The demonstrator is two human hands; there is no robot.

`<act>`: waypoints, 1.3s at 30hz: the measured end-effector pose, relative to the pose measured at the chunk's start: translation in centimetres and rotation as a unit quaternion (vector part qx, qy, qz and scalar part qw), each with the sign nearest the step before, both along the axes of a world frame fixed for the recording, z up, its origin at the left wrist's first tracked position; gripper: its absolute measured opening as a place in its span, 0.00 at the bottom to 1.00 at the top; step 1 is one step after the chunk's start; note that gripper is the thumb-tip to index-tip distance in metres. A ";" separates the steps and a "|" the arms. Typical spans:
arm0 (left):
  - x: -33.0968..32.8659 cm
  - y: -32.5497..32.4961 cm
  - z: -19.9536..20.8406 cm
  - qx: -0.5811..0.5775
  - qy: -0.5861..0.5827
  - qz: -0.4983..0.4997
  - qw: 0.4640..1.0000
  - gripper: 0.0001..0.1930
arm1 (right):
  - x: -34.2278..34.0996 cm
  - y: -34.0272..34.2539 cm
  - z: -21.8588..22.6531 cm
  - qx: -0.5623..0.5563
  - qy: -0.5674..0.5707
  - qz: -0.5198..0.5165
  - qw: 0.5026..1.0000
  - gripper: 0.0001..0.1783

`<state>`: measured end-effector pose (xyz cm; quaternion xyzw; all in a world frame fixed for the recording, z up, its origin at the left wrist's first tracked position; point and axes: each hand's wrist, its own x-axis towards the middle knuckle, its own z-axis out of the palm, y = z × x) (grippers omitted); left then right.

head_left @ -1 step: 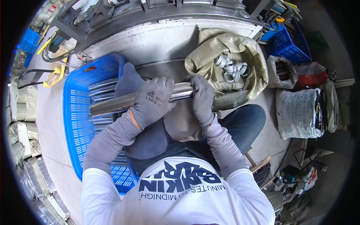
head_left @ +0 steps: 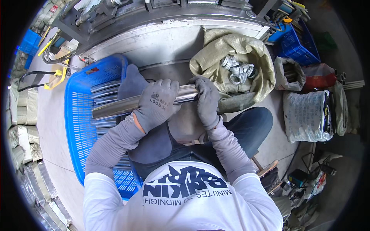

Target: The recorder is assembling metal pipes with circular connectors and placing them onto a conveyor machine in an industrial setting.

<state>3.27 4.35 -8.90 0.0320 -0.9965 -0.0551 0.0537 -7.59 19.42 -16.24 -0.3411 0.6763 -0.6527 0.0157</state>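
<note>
Across my lap lies a shiny metal tube point(head_left: 117, 107), tilted slightly up toward the right. My left hand point(head_left: 158, 101), in a grey glove, is wrapped around its middle, knuckles up. At the tube's right end my right hand point(head_left: 207, 101), gloved too, curls its fingers over the rim; what is under those fingertips is hidden. The tube's left end reaches over a blue plastic basket point(head_left: 79, 127) where several more metal tubes point(head_left: 105, 92) lie side by side. Right of my right hand stands an open woven sack point(head_left: 266, 73) with pale metal rings point(head_left: 241, 72) inside.
A machine bench point(head_left: 173, 29) runs along the far side. Farther right stand a blue crate point(head_left: 295, 46), a small sack point(head_left: 289, 79) and a stuffed white woven bag point(head_left: 306, 115). Wrapped bundles point(head_left: 23, 142) are stacked at the far left. A wooden-edged brush point(head_left: 268, 169) lies right of my knee.
</note>
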 end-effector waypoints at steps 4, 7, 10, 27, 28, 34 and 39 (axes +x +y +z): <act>0.0 0.1 -0.2 -0.016 -0.009 -0.012 1.000 0.21 | 0.2 0.1 -0.9 0.053 0.036 -0.009 0.998 0.18; -0.2 -0.3 -0.7 0.020 -0.009 -0.018 1.000 0.21 | 1.0 -0.7 -1.0 -0.002 -0.121 -0.002 0.993 0.17; -0.7 -0.1 -0.1 0.020 -0.041 -0.020 0.999 0.24 | 0.6 -1.1 -0.3 -0.027 -0.289 0.006 0.957 0.16; 0.5 -5.7 5.0 0.149 0.470 -0.002 0.870 0.23 | -12.1 4.3 -3.6 -0.010 -0.236 -0.216 0.947 0.24; 0.7 -6.6 7.0 0.154 0.466 -0.032 0.871 0.23 | -14.5 6.0 -5.7 0.053 -0.135 -0.327 0.934 0.25; 0.6 -1.5 9.0 0.108 0.175 0.045 0.978 0.21 | -17.5 8.9 -12.0 0.424 -0.106 -0.443 0.783 0.28; 2.1 -1.0 2.4 0.054 0.052 0.039 0.996 0.26 | -15.7 8.6 -7.2 0.276 -0.113 -0.315 0.901 0.20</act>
